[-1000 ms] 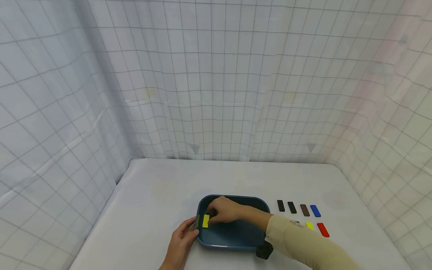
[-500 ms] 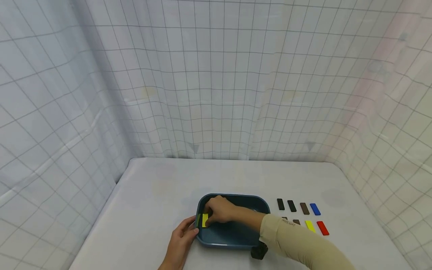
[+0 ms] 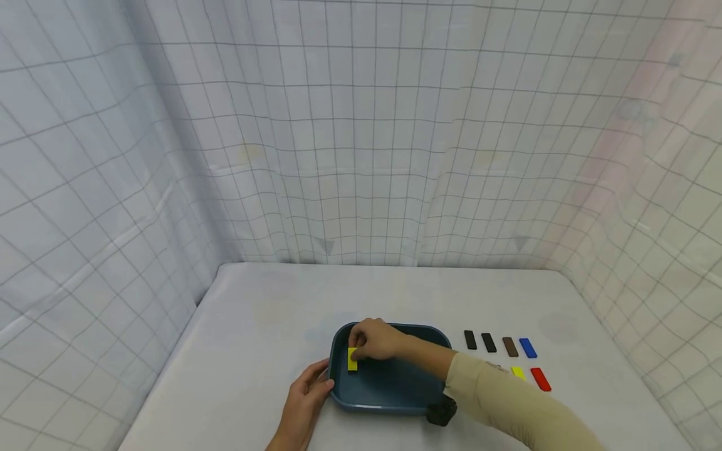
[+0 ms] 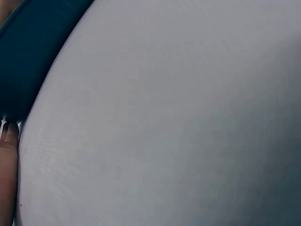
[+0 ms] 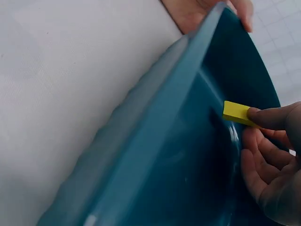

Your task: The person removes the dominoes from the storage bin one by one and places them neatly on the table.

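Observation:
My right hand [image 3: 380,339] pinches a yellow rectangular block [image 3: 352,359] between thumb and fingers, inside the dark blue-green tray [image 3: 383,411]. In the right wrist view the block [image 5: 235,112] stands out past the thumb tip, above the tray floor. At the tray's left end is my left hand [image 3: 304,399], its thumb at the rim and its fingers along the outer wall. Only a bit of that hand [image 4: 8,174] shows at the edge of the left wrist view, beside the tray [image 4: 33,52].
On the white table right of the tray lie two black blocks [image 3: 470,340], a brown block [image 3: 510,346] and a blue block [image 3: 528,347]. A red block [image 3: 540,379] and another yellow block [image 3: 518,373] are nearer, partly behind the right sleeve [image 3: 507,401]. White gridded curtains [image 3: 366,156] surround the table.
The yellow block has come away from the tray's left end, rightward and back, in the right hand's pinch. The left hand stays at the tray's left end.

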Demonstrator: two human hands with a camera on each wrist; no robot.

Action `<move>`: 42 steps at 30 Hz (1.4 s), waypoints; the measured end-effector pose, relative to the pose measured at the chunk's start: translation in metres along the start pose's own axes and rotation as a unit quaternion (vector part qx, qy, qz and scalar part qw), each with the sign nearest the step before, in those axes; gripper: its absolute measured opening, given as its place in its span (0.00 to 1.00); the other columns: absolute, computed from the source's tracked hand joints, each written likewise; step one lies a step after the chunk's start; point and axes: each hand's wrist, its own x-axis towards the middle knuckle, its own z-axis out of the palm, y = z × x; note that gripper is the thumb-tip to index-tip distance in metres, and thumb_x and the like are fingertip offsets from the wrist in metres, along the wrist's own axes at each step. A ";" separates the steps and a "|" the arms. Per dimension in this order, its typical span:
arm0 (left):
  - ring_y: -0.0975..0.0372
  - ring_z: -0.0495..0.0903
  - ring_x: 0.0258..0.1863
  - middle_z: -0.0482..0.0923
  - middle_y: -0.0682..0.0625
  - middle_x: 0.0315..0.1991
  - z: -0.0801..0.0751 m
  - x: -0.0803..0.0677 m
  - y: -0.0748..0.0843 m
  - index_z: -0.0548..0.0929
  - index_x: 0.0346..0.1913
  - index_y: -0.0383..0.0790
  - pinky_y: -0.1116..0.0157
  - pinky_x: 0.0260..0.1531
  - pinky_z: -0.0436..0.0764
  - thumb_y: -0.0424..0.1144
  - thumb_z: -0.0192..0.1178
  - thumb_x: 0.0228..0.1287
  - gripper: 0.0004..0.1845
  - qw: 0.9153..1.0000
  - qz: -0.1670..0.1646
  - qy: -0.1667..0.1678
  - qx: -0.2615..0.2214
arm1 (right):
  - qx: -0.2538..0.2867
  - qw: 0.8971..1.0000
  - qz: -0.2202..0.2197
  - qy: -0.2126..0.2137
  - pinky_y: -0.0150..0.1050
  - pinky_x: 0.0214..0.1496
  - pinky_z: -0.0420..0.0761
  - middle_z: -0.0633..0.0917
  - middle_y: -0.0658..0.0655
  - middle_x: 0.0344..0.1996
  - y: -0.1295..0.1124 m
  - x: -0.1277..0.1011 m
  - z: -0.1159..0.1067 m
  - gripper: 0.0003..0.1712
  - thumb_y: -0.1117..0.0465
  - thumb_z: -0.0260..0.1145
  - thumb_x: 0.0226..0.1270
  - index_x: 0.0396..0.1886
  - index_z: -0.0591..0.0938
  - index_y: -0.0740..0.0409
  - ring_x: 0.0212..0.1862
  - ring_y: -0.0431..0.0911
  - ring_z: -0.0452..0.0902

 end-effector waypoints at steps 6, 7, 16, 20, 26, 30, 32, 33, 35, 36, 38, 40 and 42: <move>0.42 0.58 0.76 0.60 0.31 0.75 -0.001 0.001 -0.001 0.67 0.72 0.25 0.64 0.65 0.73 0.33 0.59 0.72 0.30 1.000 0.000 0.007 -0.001 | 0.046 0.999 0.014 0.015 0.35 0.35 0.82 0.85 0.44 0.29 0.002 -0.019 -0.016 0.04 0.65 0.74 0.66 0.38 0.87 0.52 0.31 0.40 0.81; 0.42 0.58 0.76 0.61 0.31 0.75 -0.001 0.002 -0.001 0.67 0.72 0.25 0.64 0.65 0.73 0.33 0.59 0.72 0.30 1.000 0.000 0.008 -0.001 | 0.047 0.999 0.015 0.017 0.35 0.35 0.82 0.85 0.44 0.29 0.002 -0.022 -0.019 0.04 0.64 0.73 0.67 0.38 0.87 0.52 0.32 0.41 0.81; 0.43 0.60 0.76 0.63 0.32 0.74 -0.001 0.004 -0.001 0.68 0.71 0.24 0.67 0.64 0.74 0.32 0.61 0.71 0.30 1.000 0.008 0.006 -0.007 | 0.047 0.998 0.021 0.048 0.40 0.37 0.82 0.86 0.44 0.29 0.007 -0.057 -0.043 0.03 0.63 0.72 0.69 0.40 0.88 0.51 0.33 0.43 0.80; 0.43 0.59 0.76 0.63 0.32 0.74 -0.001 0.004 -0.002 0.68 0.71 0.23 0.68 0.63 0.74 0.31 0.61 0.71 0.30 1.000 0.010 0.004 -0.010 | 0.041 0.997 0.025 0.058 0.41 0.38 0.83 0.85 0.44 0.30 0.011 -0.072 -0.051 0.03 0.62 0.71 0.70 0.41 0.88 0.51 0.34 0.44 0.80; 0.42 0.60 0.75 0.62 0.31 0.73 -0.001 0.002 -0.003 0.66 0.71 0.22 0.68 0.62 0.75 0.28 0.61 0.71 0.30 0.999 0.028 -0.007 -0.025 | 0.038 0.995 0.046 0.076 0.42 0.39 0.83 0.86 0.45 0.33 0.022 -0.095 -0.059 0.05 0.61 0.71 0.71 0.43 0.88 0.53 0.36 0.45 0.80; 0.42 0.60 0.75 0.62 0.31 0.73 0.000 0.000 -0.004 0.66 0.71 0.21 0.68 0.62 0.75 0.28 0.61 0.71 0.29 0.999 0.029 -0.006 -0.029 | 0.046 0.993 0.067 0.088 0.42 0.39 0.83 0.86 0.46 0.34 0.030 -0.108 -0.063 0.05 0.62 0.71 0.71 0.44 0.87 0.55 0.36 0.46 0.79; 0.43 0.60 0.75 0.62 0.31 0.73 0.000 0.000 -0.004 0.66 0.71 0.22 0.68 0.62 0.75 0.28 0.60 0.71 0.29 0.999 0.027 -0.004 -0.029 | 0.054 0.991 0.077 0.091 0.42 0.39 0.83 0.85 0.47 0.34 0.032 -0.114 -0.064 0.05 0.62 0.71 0.70 0.44 0.87 0.55 0.37 0.47 0.78; 0.43 0.60 0.75 0.62 0.31 0.73 0.000 -0.001 -0.004 0.66 0.71 0.22 0.68 0.62 0.75 0.28 0.60 0.71 0.29 0.999 0.026 -0.002 -0.027 | 0.056 0.991 0.079 0.093 0.42 0.39 0.82 0.85 0.47 0.34 0.033 -0.117 -0.065 0.05 0.62 0.71 0.70 0.44 0.87 0.55 0.37 0.47 0.78; 0.43 0.61 0.75 0.63 0.31 0.73 -0.001 -0.001 -0.004 0.66 0.71 0.22 0.68 0.62 0.75 0.28 0.60 0.72 0.29 0.999 0.024 0.000 -0.024 | 0.063 0.990 0.081 0.096 0.42 0.39 0.82 0.85 0.47 0.34 0.036 -0.122 -0.066 0.06 0.62 0.71 0.70 0.44 0.87 0.56 0.37 0.47 0.78; 0.43 0.62 0.75 0.63 0.31 0.73 -0.001 0.000 -0.004 0.66 0.71 0.22 0.68 0.61 0.76 0.29 0.60 0.72 0.28 1.000 0.024 0.001 -0.019 | 0.065 0.990 0.082 0.096 0.42 0.39 0.82 0.85 0.48 0.34 0.036 -0.124 -0.067 0.06 0.62 0.71 0.70 0.44 0.87 0.56 0.37 0.47 0.78; 0.43 0.62 0.75 0.63 0.31 0.73 0.000 -0.001 -0.003 0.67 0.71 0.22 0.68 0.61 0.76 0.29 0.59 0.72 0.28 1.000 0.022 0.003 -0.017 | 0.065 0.990 0.078 0.097 0.42 0.40 0.83 0.85 0.48 0.34 0.038 -0.129 -0.068 0.06 0.62 0.71 0.71 0.45 0.87 0.57 0.37 0.47 0.79; 0.43 0.62 0.74 0.63 0.31 0.73 0.000 0.000 -0.003 0.67 0.71 0.22 0.69 0.61 0.76 0.29 0.60 0.72 0.28 1.000 0.023 0.003 -0.019 | 0.065 0.991 0.074 0.095 0.42 0.41 0.83 0.86 0.48 0.35 0.039 -0.133 -0.070 0.07 0.61 0.70 0.71 0.45 0.87 0.58 0.38 0.47 0.79; 0.43 0.62 0.75 0.63 0.31 0.73 0.000 -0.001 -0.003 0.67 0.71 0.22 0.69 0.61 0.76 0.28 0.60 0.72 0.28 0.999 0.026 0.002 -0.023 | 0.065 0.991 0.072 0.096 0.42 0.42 0.83 0.86 0.49 0.36 0.041 -0.137 -0.072 0.08 0.61 0.70 0.72 0.46 0.87 0.59 0.39 0.47 0.80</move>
